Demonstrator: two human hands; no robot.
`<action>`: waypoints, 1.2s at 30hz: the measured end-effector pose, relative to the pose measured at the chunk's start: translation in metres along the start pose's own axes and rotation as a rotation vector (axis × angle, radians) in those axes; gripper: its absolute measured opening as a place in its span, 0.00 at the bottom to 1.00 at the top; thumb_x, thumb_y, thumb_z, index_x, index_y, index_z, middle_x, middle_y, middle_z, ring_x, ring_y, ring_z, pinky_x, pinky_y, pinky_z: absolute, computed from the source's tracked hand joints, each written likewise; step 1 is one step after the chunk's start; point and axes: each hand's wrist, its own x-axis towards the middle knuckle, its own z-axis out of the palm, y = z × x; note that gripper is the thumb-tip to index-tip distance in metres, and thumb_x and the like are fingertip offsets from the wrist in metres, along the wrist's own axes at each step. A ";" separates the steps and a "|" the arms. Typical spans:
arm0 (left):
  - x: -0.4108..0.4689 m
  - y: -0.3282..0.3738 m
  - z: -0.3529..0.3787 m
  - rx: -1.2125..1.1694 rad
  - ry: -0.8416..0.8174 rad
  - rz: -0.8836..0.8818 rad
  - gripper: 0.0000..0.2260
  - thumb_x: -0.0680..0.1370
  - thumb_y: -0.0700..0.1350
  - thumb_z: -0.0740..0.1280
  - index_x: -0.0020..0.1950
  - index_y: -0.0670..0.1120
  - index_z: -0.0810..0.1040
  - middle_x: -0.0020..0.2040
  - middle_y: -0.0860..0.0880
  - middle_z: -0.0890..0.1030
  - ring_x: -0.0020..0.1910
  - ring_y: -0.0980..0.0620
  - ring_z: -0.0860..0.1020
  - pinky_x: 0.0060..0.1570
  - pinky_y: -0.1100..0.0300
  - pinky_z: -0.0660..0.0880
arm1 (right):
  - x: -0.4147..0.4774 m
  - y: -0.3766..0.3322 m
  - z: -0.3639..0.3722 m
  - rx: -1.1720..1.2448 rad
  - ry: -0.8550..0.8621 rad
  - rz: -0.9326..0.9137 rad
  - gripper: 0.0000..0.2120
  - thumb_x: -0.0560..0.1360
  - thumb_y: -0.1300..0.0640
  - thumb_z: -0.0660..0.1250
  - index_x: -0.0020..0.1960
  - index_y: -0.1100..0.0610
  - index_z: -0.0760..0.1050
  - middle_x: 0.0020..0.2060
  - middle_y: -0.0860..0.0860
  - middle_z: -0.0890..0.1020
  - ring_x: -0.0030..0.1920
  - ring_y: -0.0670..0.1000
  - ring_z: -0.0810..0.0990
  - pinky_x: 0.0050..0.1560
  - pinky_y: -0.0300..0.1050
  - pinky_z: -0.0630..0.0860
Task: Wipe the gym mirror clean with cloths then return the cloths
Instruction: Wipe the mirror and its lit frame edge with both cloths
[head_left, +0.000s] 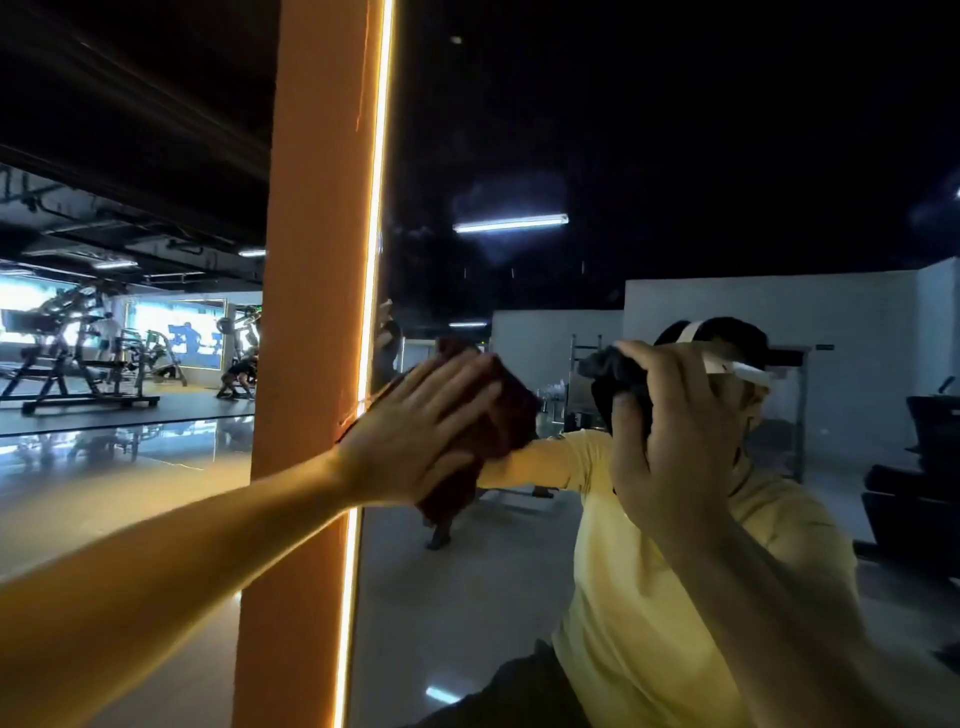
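Observation:
The gym mirror (649, 156) fills the right of the view, edged by a lit strip on its left side. My left hand (421, 441) lies flat with spread fingers on a dark red cloth (506, 415), pressing it against the glass near the mirror's left edge. Further right, my right hand (670, 431) grips a bunched black cloth (613, 366) and holds it against the glass at about head height. My reflection in a yellow shirt shows behind both hands.
An orange pillar (306, 312) stands directly left of the mirror, bordered by the glowing light strip (371, 291). A second mirror panel on the far left reflects weight machines (78, 358) and a shiny floor.

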 end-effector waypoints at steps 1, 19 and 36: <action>0.027 -0.016 -0.008 -0.074 0.080 -0.174 0.31 0.88 0.60 0.46 0.87 0.46 0.46 0.86 0.41 0.46 0.85 0.43 0.45 0.82 0.38 0.48 | 0.000 0.001 0.001 -0.002 -0.007 -0.005 0.15 0.78 0.59 0.62 0.64 0.58 0.76 0.54 0.56 0.80 0.54 0.55 0.77 0.54 0.45 0.62; 0.018 0.008 -0.003 -0.281 0.262 -0.546 0.30 0.86 0.53 0.51 0.85 0.40 0.56 0.86 0.39 0.51 0.85 0.42 0.49 0.81 0.36 0.52 | 0.004 -0.006 0.002 0.012 0.051 0.088 0.16 0.78 0.61 0.63 0.65 0.64 0.76 0.56 0.61 0.80 0.55 0.63 0.79 0.59 0.41 0.63; 0.083 -0.002 -0.016 -0.365 0.325 -0.838 0.32 0.86 0.59 0.48 0.86 0.44 0.51 0.86 0.41 0.51 0.85 0.42 0.49 0.83 0.42 0.47 | -0.018 -0.017 0.012 -0.056 -0.031 -0.003 0.16 0.79 0.58 0.61 0.65 0.56 0.73 0.59 0.56 0.78 0.58 0.61 0.79 0.57 0.64 0.72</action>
